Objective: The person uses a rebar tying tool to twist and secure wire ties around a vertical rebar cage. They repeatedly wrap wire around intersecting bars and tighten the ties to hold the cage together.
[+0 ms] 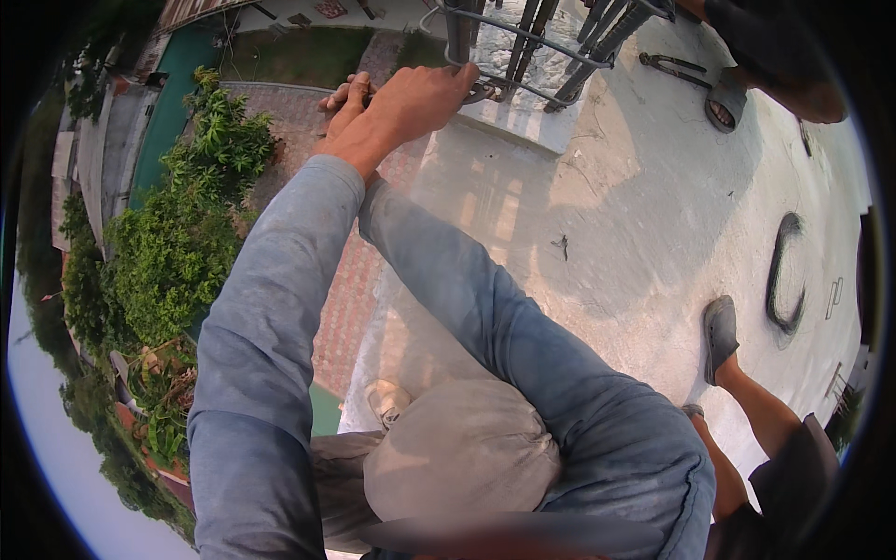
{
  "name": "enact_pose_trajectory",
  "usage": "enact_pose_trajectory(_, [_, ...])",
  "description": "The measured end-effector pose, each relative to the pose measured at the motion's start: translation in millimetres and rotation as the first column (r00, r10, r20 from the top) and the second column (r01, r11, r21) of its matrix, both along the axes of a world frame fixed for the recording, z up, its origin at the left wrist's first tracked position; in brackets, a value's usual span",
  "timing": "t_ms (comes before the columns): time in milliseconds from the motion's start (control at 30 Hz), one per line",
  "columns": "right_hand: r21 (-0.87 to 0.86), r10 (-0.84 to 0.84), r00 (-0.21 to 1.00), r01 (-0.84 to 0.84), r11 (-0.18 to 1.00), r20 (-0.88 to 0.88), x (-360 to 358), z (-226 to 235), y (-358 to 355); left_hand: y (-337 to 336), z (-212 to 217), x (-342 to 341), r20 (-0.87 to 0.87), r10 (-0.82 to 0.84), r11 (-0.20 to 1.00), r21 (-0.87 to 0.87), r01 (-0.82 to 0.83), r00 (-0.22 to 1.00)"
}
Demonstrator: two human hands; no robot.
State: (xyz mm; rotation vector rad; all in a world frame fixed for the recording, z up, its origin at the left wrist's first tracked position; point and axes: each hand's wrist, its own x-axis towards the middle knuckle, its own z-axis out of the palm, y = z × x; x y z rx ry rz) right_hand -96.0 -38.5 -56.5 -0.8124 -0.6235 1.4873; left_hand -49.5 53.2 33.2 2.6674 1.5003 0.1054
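Observation:
My forearms cross in front of a column's steel reinforcing bars (528, 42), which are ringed by thin stirrups. My left hand (411, 103) lies on top, its fingers curled in against the corner bar and lower stirrup; what they grip is hidden. Past it on the left, partly covered by the left wrist, my right hand (347, 101) is closed around a dark handle. Metal jaws (482, 91), which look like those of pincers, show at the foot of the bars beside the left fingertips. The bars rise from a rough white concrete block (532, 126).
A second pair of pincers (674, 67) lies on the concrete floor (635, 252) near another person's sandalled foot (725, 103). Farther right is a coil of dark wire (786, 273). Another person's shoe (720, 338) stands at the right. The slab edge drops to brick paving (350, 308) and bushes (173, 261).

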Motion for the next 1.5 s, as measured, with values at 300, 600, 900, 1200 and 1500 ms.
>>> enact_pose_trajectory(300, [-0.052, 0.136, 0.969, -0.128, 0.99, 0.206, 53.3, 25.2, -42.0, -14.6, 23.2, 13.4, 0.259, 0.44, 0.602, -0.796, -0.068, 0.859])
enact_pose_trajectory(600, [0.153, 0.396, 0.287, -0.61, 0.778, -0.872, 171.1, 35.0, -70.7, -37.7, -10.2, 39.7, 0.245, 0.918, 0.104, -0.907, 0.409, 0.311])
enact_pose_trajectory(900, [-0.251, 0.189, 0.952, -0.127, 0.96, 0.242, 143.0, 34.9, -84.3, -58.0, -22.8, 64.5, 0.331, 0.518, 0.841, -0.368, -0.397, 0.789])
enact_pose_trajectory(1200, [-0.055, 0.116, 0.965, -0.106, 0.993, 0.237, 20.9, -62.6, -68.6, -32.4, -15.6, 30.1, 0.208, 0.384, 0.884, -0.365, -0.293, 0.9])
enact_pose_trajectory(1500, [0.121, 0.538, 0.782, -0.595, 0.794, 0.315, 7.2, -64.0, -54.8, -16.5, -16.3, 13.2, 0.228, 0.248, 0.908, -0.395, -0.143, 0.942])
